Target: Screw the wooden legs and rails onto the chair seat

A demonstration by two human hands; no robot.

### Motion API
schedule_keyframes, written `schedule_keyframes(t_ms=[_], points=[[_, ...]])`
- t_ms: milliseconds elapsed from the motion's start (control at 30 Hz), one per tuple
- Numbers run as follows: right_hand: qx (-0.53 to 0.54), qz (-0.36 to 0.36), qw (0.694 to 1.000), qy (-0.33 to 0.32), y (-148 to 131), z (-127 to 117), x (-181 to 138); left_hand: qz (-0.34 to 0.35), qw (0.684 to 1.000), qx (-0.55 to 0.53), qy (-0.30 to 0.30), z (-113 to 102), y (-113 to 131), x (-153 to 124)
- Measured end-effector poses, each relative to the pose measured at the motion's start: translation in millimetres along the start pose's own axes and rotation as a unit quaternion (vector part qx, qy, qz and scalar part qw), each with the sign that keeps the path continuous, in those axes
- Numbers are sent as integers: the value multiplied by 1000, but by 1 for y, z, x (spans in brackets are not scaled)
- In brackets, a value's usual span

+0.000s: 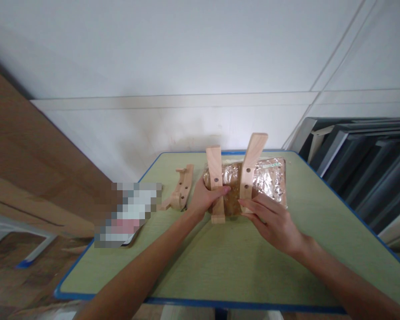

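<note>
My left hand (203, 195) is closed around a pale wooden slat (214, 162) with a dark screw or hole in its face; the thumb lies across the front. Between thumb and fingers, my right hand (276, 222) grips the lower end of a second, slightly curved wooden slat (255, 149), which leans right and shows two dark holes or screws. Right behind both slats is a brown package (270, 182) in shiny clear plastic; whether the left fingers also hold it is hidden. Left of my hands, a joined wooden piece (186, 180) with holes and short arms lies on the table.
The green table (193, 266) has a blue edge and stands against a white wall (186, 58). A flat, pixelated object (130, 218) lies at its left side. Large brown board (46, 160) stands to the left, and dark framed panels (360, 164) lean at the right.
</note>
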State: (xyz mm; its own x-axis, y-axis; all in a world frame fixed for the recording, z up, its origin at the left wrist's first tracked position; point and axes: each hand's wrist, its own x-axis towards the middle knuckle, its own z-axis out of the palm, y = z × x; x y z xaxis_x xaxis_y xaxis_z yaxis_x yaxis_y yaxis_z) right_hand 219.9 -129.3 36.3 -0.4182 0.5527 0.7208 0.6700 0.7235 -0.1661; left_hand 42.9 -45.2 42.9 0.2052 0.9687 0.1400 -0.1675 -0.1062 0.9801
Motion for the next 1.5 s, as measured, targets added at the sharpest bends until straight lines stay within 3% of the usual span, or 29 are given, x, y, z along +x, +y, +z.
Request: schedule_keyframes(t_ms=[200, 333, 567, 833, 1500], points=[[-8, 1, 1000, 12, -1, 0, 2, 5, 999, -6, 43, 3, -2, 0], [-6, -15, 1000, -4, 1, 3, 0, -11, 999, -32, 24, 2, -4, 0], [30, 16, 999, 27, -1, 8, 0, -12, 998, -54, 18, 2, -9, 1], [51, -3, 998, 45, -7, 7, 5, -5, 999, -48, 3, 1, -8, 1], [55, -17, 998, 8, -11, 15, 10, 9, 1000, -3, 23, 3, -3, -3]])
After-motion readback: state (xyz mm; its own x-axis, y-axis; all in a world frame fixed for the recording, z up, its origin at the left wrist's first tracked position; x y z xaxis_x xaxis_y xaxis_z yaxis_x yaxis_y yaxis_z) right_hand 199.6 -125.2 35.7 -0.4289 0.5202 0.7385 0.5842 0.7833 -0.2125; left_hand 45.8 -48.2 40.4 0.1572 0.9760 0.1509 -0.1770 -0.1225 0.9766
